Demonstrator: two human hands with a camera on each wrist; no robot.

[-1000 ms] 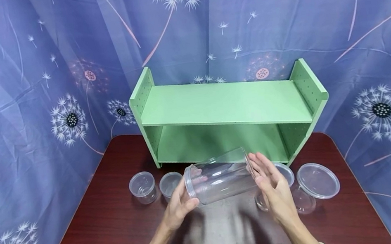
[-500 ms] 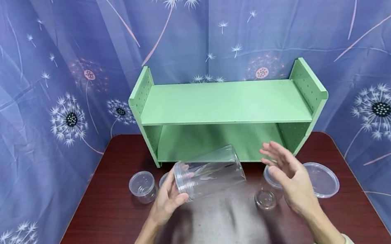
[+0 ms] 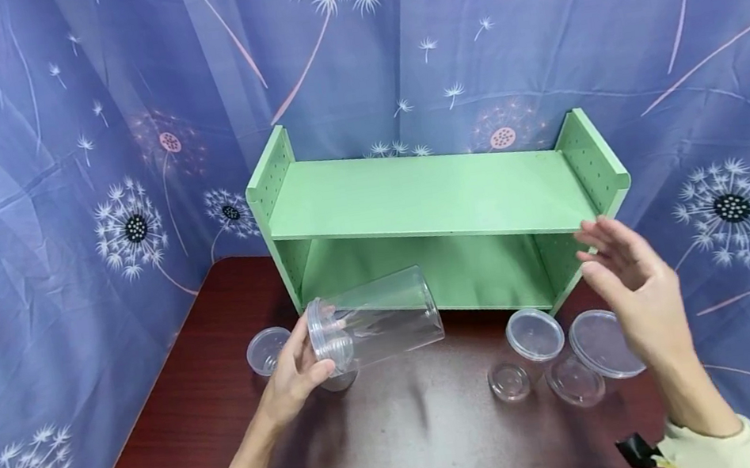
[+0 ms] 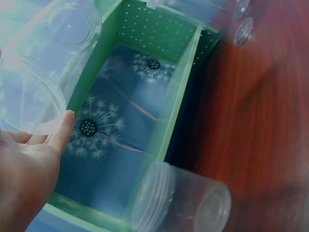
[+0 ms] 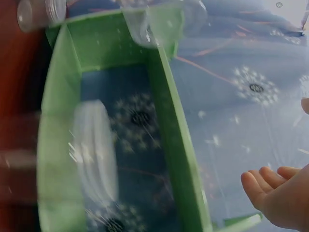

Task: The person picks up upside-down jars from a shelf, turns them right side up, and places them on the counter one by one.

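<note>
In the head view my left hand (image 3: pixel 284 386) grips a large clear plastic jar (image 3: pixel 387 316) by its ridged lid end. The jar lies sideways in the air, its smooth base end pointing right, in front of the green shelf (image 3: pixel 428 198). My right hand (image 3: pixel 643 300) is raised at the shelf's right end, fingers loosely bent, holding nothing. The right wrist view also has this hand (image 5: pixel 285 200) apart from everything. Below it stand two lidded clear jars, a narrower one (image 3: pixel 536 335) and a wide-lidded one (image 3: pixel 599 342), the latter partly covered by the hand.
At the left, a small clear jar (image 3: pixel 267 351) stands on the dark red table (image 3: pixel 181 445). Another small jar (image 3: pixel 340 381) is mostly hidden behind the large jar. A blue dandelion-print cloth (image 3: pixel 497 25) hangs behind and at both sides.
The right hand has let go of the large jar's base end and moved right and up. The left hand has carried the jar left and slightly up.
</note>
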